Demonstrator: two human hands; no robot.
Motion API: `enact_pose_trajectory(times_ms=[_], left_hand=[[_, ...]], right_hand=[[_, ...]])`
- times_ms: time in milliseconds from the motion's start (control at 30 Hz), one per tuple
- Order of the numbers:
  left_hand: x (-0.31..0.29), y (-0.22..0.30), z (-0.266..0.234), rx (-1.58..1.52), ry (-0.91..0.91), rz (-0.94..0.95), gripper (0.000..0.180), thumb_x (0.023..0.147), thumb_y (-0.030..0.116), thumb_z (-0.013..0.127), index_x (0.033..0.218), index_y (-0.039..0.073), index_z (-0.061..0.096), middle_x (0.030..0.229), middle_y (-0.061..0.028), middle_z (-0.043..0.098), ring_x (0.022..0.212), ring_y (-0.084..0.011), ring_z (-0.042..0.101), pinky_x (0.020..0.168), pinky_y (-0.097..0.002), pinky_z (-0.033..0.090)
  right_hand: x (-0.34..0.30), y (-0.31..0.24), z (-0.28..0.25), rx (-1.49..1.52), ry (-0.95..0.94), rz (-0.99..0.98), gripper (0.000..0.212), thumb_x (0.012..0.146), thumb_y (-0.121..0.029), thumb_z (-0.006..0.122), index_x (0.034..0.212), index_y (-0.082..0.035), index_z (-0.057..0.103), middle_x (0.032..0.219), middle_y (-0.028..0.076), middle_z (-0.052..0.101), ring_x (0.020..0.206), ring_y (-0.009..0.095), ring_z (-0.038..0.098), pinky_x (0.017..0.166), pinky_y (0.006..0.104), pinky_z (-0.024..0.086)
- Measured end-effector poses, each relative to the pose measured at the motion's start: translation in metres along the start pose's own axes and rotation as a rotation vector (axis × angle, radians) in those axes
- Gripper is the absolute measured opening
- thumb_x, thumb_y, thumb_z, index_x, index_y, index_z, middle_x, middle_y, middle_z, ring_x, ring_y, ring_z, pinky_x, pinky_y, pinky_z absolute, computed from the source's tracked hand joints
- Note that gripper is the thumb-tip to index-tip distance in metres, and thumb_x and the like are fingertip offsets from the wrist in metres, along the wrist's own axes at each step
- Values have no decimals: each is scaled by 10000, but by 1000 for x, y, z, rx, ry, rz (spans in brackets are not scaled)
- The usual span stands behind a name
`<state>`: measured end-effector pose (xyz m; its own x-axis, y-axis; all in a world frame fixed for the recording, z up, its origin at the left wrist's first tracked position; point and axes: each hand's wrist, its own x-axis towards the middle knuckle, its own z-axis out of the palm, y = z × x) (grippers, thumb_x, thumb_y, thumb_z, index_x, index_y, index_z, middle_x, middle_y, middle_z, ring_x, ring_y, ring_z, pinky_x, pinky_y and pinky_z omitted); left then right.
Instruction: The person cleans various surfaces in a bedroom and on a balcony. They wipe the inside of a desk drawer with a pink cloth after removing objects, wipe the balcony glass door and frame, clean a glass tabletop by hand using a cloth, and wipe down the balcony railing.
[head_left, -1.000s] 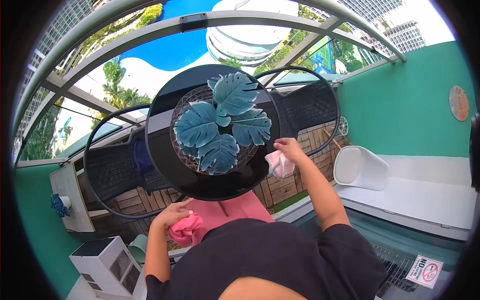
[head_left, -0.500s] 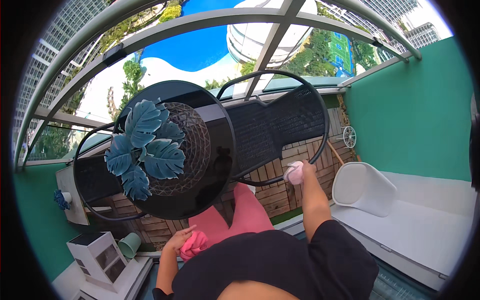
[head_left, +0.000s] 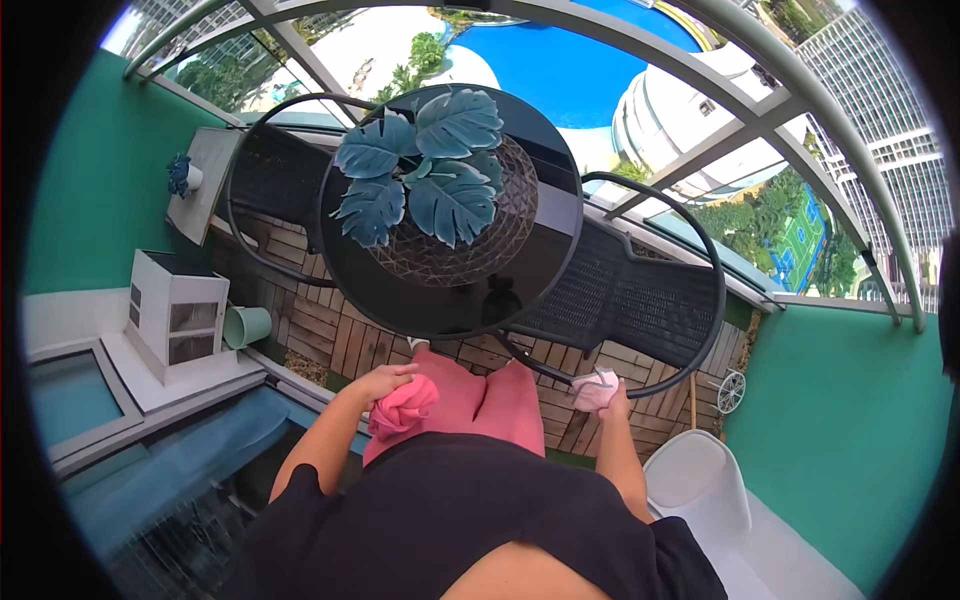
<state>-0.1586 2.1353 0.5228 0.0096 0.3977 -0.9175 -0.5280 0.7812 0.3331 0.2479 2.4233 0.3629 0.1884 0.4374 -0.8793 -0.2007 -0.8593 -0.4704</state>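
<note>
The left hand [head_left: 374, 387] and the right hand [head_left: 616, 404] are both curled in a grasp. Beside the right edge of the round black table [head_left: 430, 315] a black woven chair [head_left: 650, 300] is placed, and blue-green leaves [head_left: 455, 200] are set toward the table's far left edge. Short of the near edge, a bright pink cloth [head_left: 403, 403] is gripped by the left hand, and a smaller pale pink cloth [head_left: 592, 391] by the right, near the chair.

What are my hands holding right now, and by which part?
Left hand: a bunched bright-pink cloth, by its upper-left side in view. Right hand: a bunched pale-pink cloth, by its right side. Exact fingertip contact is unclear.
</note>
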Motion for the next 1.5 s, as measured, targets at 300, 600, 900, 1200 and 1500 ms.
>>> enact_pose_trajectory(times_ms=[300,600,900,1200,1500], left_hand=[[-28,-14,-87,48,142,271,629,880,323,635,1388,34,402,1260,-141,554,1065,-163,570,916,-268,446],[-46,-51,-320,-222,352,338,497,778,118,677,1248,7,561,1094,-102,650,955,-138,609,853,-262,473],[-117,-226,-494,-305,1135,421,280,935,98,521,1155,-64,582,1089,-95,631,998,-156,575,911,-290,425],[-115,-235,-483,-211,1476,468,212,893,63,561,1040,-82,610,1082,-103,548,948,-202,535,832,-303,428],[-136,-184,-436,-582,1366,606,332,880,44,570,1187,-82,556,1021,-93,600,943,-151,560,863,-276,432]], right_hand=[[-153,44,90,-359,-328,323,536,978,-440,370,1243,11,486,1159,180,585,988,322,622,812,453,544],[-330,257,465,-1151,-1129,-362,256,830,-254,666,825,-2,624,733,52,619,685,128,574,637,269,447],[-152,407,775,-1647,-247,-928,358,776,-183,677,1105,-56,618,1211,195,495,1029,374,583,875,425,488],[-107,425,755,-1926,-967,-1389,99,729,-118,592,744,-51,664,750,151,658,752,320,643,991,340,429],[-160,430,750,-1277,-351,-811,497,639,-173,787,1067,-40,573,1010,207,639,981,347,615,827,378,500]])
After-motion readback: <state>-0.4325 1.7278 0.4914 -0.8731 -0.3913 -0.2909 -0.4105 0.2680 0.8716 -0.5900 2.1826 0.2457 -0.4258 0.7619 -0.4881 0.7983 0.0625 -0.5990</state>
